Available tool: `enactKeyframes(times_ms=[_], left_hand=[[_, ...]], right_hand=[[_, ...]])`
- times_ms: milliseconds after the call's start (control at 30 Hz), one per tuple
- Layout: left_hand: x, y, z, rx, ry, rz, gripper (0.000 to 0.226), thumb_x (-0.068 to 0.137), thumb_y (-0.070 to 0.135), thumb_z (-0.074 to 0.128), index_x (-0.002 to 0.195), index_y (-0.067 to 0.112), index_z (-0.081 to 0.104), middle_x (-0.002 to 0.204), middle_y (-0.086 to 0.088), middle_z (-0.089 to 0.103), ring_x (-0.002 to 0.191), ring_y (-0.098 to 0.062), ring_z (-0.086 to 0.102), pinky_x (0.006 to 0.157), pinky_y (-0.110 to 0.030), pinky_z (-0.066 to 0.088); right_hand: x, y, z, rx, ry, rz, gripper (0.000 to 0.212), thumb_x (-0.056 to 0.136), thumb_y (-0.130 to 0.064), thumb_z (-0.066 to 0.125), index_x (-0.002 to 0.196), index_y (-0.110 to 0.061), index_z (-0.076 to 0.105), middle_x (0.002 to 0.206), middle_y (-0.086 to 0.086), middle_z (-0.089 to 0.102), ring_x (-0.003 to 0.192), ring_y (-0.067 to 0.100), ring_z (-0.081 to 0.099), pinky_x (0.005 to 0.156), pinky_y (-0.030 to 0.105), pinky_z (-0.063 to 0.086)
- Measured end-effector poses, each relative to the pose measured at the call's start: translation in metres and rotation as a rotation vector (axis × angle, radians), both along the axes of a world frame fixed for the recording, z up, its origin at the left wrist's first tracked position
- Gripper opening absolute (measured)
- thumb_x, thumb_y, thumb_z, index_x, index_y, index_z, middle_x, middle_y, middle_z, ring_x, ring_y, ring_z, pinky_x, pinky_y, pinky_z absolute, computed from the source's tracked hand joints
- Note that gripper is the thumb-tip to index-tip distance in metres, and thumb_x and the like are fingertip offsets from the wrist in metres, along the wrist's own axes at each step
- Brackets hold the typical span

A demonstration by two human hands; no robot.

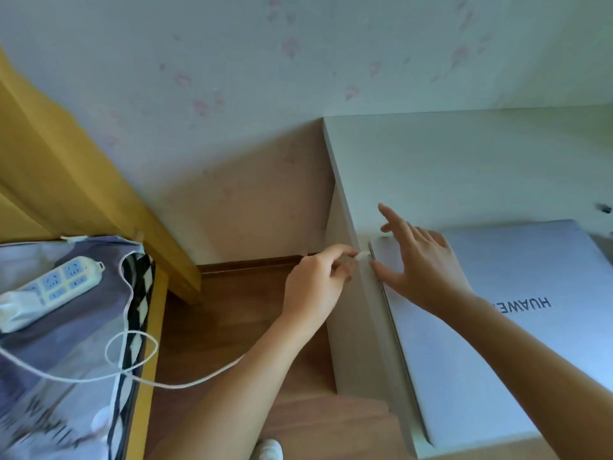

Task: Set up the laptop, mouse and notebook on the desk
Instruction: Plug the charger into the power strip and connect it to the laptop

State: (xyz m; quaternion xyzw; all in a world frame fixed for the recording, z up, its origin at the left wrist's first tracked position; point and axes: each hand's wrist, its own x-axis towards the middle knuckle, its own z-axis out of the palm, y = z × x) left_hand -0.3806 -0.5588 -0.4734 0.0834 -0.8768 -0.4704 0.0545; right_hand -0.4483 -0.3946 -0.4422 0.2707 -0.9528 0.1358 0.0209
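Note:
A closed silver laptop (497, 327) lies on the white desk (464, 167), along the desk's left edge. My right hand (421, 260) rests flat on the lid near its far left corner, fingers spread. My left hand (318, 283) pinches the white plug (362, 255) of a charging cable at the laptop's left side. The white cable (185, 383) trails left from under my forearm to the bed. No mouse or notebook is in view.
A white power strip (56, 287) lies on the grey-patterned bedding (59, 360) at the left, in a yellow wooden bed frame (149, 360). Wooden floor (238, 310) fills the gap between bed and desk. A small dark object (603, 208) sits at the desk's right edge.

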Motion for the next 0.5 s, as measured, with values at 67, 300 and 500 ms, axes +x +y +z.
enactKeyframes(times_ms=[67,300,500], left_hand=[[-0.003,0.003,-0.004,-0.035,-0.002,0.027,0.017,0.094,0.039,0.057,0.107,0.035,0.066,0.083,0.008,0.073,0.064,-0.013,0.066,0.062,-0.038,0.055],[-0.014,0.008,-0.013,-0.053,0.031,0.100,0.019,0.093,0.042,0.058,0.106,0.036,0.071,0.082,0.012,0.073,0.075,-0.011,0.066,0.068,-0.036,0.056],[-0.015,0.008,-0.013,-0.106,0.150,0.103,0.017,0.089,0.030,0.066,0.103,0.031,0.076,0.075,0.009,0.066,0.070,-0.017,0.063,0.057,-0.041,0.050]], right_hand=[[-0.002,0.001,-0.005,-0.047,-0.003,-0.010,0.080,0.079,-0.049,0.058,0.146,-0.029,0.017,0.121,-0.002,0.062,0.108,0.026,0.059,0.100,0.045,0.039],[-0.003,-0.002,-0.020,-0.102,0.054,0.006,0.053,0.079,-0.042,0.062,0.127,-0.022,0.053,0.110,0.001,0.065,0.107,0.027,0.059,0.107,0.055,0.029],[-0.005,-0.001,-0.021,-0.135,0.068,0.017,0.042,0.077,-0.043,0.061,0.111,-0.019,0.063,0.104,0.000,0.065,0.097,0.027,0.061,0.106,0.057,0.030]])
